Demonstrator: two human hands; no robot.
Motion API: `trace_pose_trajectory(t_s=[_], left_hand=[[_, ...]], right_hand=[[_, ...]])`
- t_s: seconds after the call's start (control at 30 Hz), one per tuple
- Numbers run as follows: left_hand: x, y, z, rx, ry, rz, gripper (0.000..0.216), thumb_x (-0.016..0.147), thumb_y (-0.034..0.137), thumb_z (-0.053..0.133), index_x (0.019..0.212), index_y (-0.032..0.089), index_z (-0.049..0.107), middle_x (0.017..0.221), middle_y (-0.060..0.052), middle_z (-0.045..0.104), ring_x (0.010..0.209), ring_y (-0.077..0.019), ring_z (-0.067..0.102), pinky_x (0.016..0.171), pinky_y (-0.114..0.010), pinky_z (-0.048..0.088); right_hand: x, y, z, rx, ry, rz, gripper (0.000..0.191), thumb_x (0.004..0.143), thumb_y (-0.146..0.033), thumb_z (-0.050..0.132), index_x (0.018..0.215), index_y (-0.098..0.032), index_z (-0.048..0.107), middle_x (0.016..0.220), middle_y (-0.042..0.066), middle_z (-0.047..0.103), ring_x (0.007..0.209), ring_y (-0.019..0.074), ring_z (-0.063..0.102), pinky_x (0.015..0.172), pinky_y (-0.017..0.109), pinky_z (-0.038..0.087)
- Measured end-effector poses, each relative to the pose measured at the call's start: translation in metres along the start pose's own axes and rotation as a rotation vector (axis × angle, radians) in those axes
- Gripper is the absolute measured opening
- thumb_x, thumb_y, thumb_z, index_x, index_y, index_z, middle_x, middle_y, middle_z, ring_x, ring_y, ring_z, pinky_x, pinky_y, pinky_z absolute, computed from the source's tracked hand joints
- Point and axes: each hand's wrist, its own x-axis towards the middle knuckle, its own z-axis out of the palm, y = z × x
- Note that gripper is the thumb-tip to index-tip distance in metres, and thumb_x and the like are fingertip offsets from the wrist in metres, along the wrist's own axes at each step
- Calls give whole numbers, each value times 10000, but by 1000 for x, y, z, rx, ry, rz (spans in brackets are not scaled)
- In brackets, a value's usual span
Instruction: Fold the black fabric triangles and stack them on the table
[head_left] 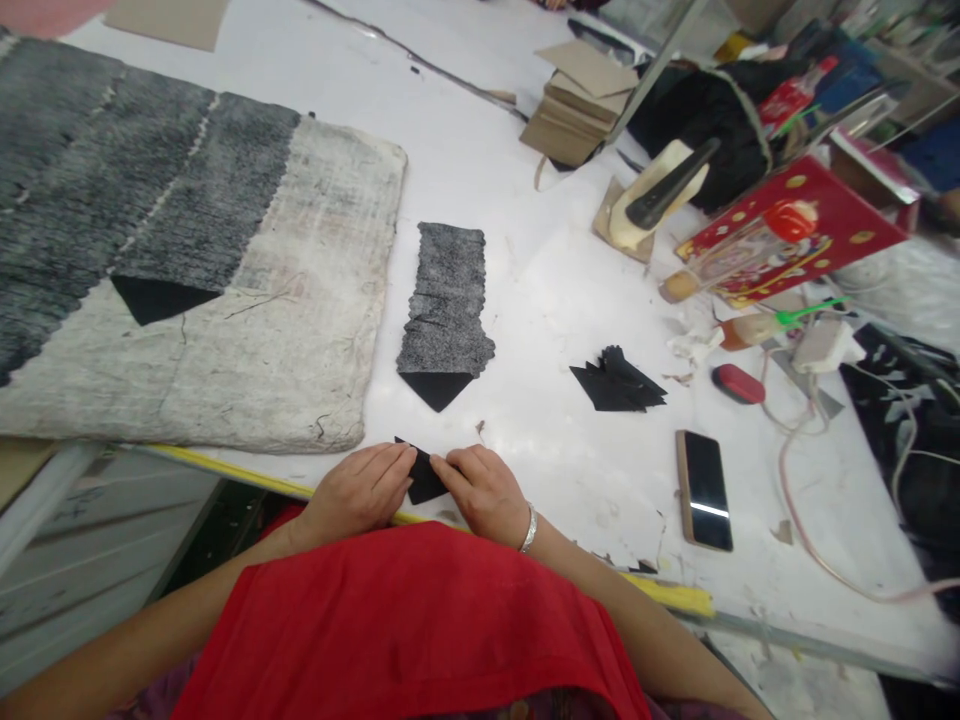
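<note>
Both hands rest at the near edge of the white table (pixel 540 290). Between them lies a small black fabric piece (pixel 424 478). My left hand (pixel 360 492) pinches its left side and my right hand (pixel 480 490), with a silver bangle at the wrist, pinches its right side. Just beyond the hands lies a grey fusing strip (pixel 445 310) with a black triangle tip (pixel 436 388) at its near end. A small pile of black triangular pieces (pixel 619 382) sits to the right.
A big grey-and-white felt pad (pixel 225 280) with a black triangle (pixel 157 297) on it covers the left of the table. To the right lie a phone (pixel 705 490), a red object (pixel 738 384), an iron (pixel 660 195), a red box (pixel 795 235), cables and stacked cardboard (pixel 581 100).
</note>
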Motion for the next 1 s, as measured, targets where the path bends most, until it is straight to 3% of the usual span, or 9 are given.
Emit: trace_pose_trajectory(t_s=[0.13, 0.47, 0.77, 1.0], left_hand=[[0, -1, 0, 4, -85, -29, 369, 839, 235, 517, 1184, 106, 515, 998, -109, 653, 906, -206, 612, 802, -324, 490], [-1, 8, 6, 122, -145, 12, 436, 844, 415, 509, 1156, 116, 567, 1088, -140, 613, 942, -237, 576, 800, -343, 461], [12, 14, -6, 241, -223, 128, 518, 843, 531, 447, 1205, 174, 545, 1058, -147, 617, 911, -270, 571, 781, -401, 419], [18, 22, 1, 178, -130, 158, 459, 866, 473, 442, 1101, 110, 599, 1063, -145, 612, 986, -258, 549, 898, -401, 382]], right_hand=[[-8, 2, -4, -26, -23, -21, 341, 938, -304, 400, 1177, -110, 548, 922, 114, 565, 825, 211, 472, 707, 345, 410], [-17, 5, -6, -55, -34, 57, 291, 938, -182, 381, 1160, -140, 563, 925, 98, 566, 811, 189, 465, 703, 318, 391], [-25, 3, -15, -105, -79, 57, 315, 932, -174, 371, 1193, -110, 536, 944, 109, 563, 808, 205, 446, 690, 339, 385], [-35, 4, -14, -134, -69, 68, 317, 933, -173, 369, 1193, -98, 534, 942, 109, 567, 798, 203, 444, 684, 335, 375]])
